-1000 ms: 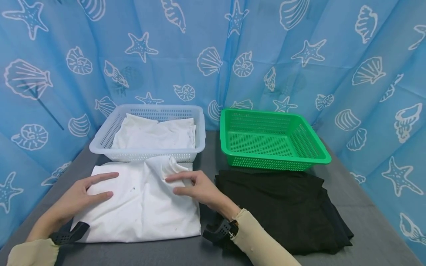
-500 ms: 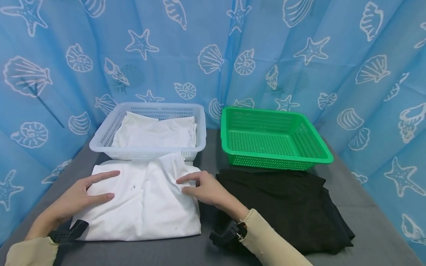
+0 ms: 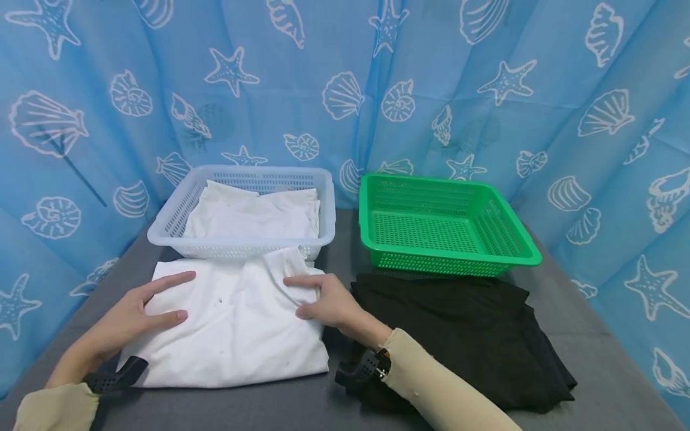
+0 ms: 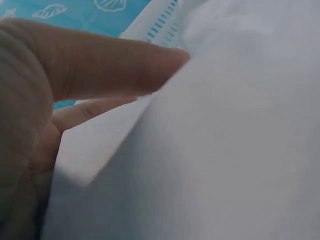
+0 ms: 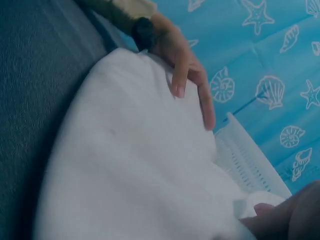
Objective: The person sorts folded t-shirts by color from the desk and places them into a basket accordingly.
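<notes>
A folded white garment (image 3: 237, 335) with a small dark mark lies flat at the front left, its upper right part rumpled. My left hand (image 3: 137, 311) rests along its left edge, thumb and index finger straight and spread over the cloth. In the left wrist view the thumb (image 4: 120, 67) lies at the edge of an upper layer, a finger behind it on the lower layer. My right hand (image 3: 329, 302) holds the garment's right edge, index finger above and thumb below on a raised fold; its other fingers are hidden. Part of this hand shows low in the right wrist view.
Behind the garment stands a light blue basket (image 3: 241, 246) with folded white cloth (image 3: 253, 215) in it. A green basket (image 3: 453, 261) sits at the back right. Folded black garments (image 3: 447, 335) lie before it, under the right forearm. A blue shell-print curtain (image 3: 345, 60) closes off the back.
My right hand has moved a little to the right along the cloth, and the curled fold at the upper right has flattened somewhat. The left hand has stayed in place.
</notes>
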A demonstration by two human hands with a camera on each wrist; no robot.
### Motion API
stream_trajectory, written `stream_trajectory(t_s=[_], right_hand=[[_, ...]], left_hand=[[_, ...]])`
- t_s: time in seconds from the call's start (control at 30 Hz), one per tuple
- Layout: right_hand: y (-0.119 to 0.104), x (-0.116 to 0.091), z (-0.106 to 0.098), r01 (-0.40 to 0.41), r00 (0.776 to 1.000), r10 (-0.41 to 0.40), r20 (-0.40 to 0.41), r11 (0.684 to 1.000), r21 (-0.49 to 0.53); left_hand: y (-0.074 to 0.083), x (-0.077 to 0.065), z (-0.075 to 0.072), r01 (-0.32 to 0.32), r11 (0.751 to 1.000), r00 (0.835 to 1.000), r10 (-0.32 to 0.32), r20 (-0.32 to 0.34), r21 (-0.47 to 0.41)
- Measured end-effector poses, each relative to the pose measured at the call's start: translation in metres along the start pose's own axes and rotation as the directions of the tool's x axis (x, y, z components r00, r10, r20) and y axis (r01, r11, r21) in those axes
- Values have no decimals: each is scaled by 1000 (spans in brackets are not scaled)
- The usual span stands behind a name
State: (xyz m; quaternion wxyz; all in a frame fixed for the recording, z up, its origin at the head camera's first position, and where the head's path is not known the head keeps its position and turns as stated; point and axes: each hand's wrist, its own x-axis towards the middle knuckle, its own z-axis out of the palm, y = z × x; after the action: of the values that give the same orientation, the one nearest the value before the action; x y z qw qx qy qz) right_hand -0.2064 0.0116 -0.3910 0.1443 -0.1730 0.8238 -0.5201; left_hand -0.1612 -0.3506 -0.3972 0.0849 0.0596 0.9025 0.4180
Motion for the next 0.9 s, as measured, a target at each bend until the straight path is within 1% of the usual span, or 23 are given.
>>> stream_trajectory(t_s=[0.07, 0.13, 0.27, 0.33, 0.4, 0.47, 0.57, 0.67, 0.8, 0.83, 0.9], right_hand=[[-1, -3, -4, -44, 999, 46, -23, 998, 51], [-2, -6, -8, -80, 996, 83, -36, 994, 80], [-3, -10, -20, -107, 992, 112, -53, 991, 81], [-3, -12, -25, -105, 992, 110, -65, 992, 73], [-2, -13, -29, -97, 993, 102, -65, 992, 78], [0, -13, -31, -95, 994, 100, -50, 991, 92], [3, -12, -31, -88, 996, 89, -7, 990, 108], [6, -11, -30, -76, 997, 74, 22, 992, 98], [8, -10, -27, -55, 998, 52, 34, 994, 89], [8, -10, -26, -54, 998, 52, 33, 994, 90], [7, -11, -25, -59, 998, 57, 25, 994, 94]], left_hand=[[0, 0, 1, 0, 1000, 1000, 0, 1, -3], [0, 1, 1, -11, 1000, 1000, 11, 4, -1], [1, 2, 5, -57, 998, 998, 57, -2, 29], [2, 2, 6, -80, 996, 997, 80, -5, 50], [2, 2, 8, -89, 994, 996, 90, -12, 69], [3, 3, 8, -72, 995, 997, 73, -19, 73], [2, 4, 8, -37, 997, 999, 39, -33, 65], [2, 6, 7, -12, 998, 999, 15, -52, 58], [2, 5, 7, -23, 997, 994, 31, -109, 77], [2, 4, 7, -20, 997, 991, 31, -128, 80], [2, 3, 8, -33, 995, 984, 48, -171, 94]])
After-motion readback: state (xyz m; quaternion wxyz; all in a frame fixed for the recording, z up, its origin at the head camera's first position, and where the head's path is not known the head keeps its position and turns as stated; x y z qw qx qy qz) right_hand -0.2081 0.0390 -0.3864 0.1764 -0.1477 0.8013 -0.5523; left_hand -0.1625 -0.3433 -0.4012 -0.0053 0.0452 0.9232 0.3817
